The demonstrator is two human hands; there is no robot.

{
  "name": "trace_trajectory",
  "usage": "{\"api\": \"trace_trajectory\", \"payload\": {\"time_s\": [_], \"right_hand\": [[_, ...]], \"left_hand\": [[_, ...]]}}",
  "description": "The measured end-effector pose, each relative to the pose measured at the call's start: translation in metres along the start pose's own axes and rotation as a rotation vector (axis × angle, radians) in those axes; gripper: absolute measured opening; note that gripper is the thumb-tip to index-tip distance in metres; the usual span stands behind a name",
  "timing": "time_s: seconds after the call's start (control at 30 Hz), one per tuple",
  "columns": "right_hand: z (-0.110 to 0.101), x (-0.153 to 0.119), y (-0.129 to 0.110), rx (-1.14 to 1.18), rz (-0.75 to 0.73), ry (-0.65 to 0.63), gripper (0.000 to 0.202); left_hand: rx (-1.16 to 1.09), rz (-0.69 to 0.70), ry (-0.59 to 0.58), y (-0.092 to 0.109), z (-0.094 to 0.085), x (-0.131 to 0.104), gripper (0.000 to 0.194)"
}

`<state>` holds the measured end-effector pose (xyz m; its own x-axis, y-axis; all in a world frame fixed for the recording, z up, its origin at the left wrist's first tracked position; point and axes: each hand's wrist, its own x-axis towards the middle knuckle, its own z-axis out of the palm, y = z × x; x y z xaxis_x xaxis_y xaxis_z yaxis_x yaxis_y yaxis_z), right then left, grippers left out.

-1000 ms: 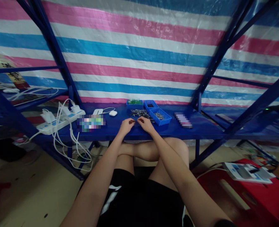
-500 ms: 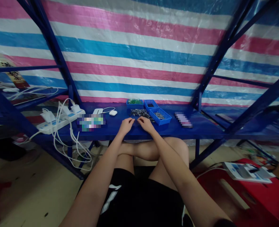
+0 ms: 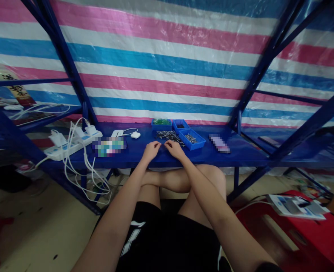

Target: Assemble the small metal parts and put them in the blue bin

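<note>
My left hand (image 3: 152, 150) and my right hand (image 3: 173, 148) face each other over the front part of the blue table (image 3: 138, 155), a small gap between them. Both have thumb and fingers pinched together; whatever they hold is too small to make out. Just beyond the fingertips lies a pile of thin black and silvery pieces (image 3: 169, 136). To its right stands a blue tray (image 3: 198, 146) with small silvery, pin-like pieces (image 3: 190, 138). Behind are a second blue tray (image 3: 182, 129) with dark bits and a third blue tray (image 3: 161, 128) holding green pieces (image 3: 161, 121).
A blurred-out phone-like object (image 3: 219, 143) lies right of the trays, and another blurred-out item (image 3: 110, 146) lies left. White power strip (image 3: 73, 145) and tangled cables (image 3: 84, 170) sit at the left edge. Blue metal posts (image 3: 70, 68) frame the table; a striped sheet (image 3: 161, 60) hangs behind.
</note>
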<state>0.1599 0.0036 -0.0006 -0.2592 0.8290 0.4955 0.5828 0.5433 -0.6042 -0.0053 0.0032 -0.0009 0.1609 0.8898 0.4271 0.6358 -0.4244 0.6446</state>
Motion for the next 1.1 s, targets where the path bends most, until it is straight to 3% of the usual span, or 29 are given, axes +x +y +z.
{"api": "trace_trajectory", "payload": {"time_s": [0.43,1.1], "right_hand": [[0.0024,0.0007,0.0032,0.073,0.031,-0.036,0.013],[0.0012,-0.0003,0.0027,0.036,0.023,-0.039,0.012]], "left_hand": [[-0.142,-0.022,0.008,0.0013,-0.0003,0.0004,0.021],[-0.152,-0.016,0.002,0.0016,-0.0001,0.0006,0.021]]}}
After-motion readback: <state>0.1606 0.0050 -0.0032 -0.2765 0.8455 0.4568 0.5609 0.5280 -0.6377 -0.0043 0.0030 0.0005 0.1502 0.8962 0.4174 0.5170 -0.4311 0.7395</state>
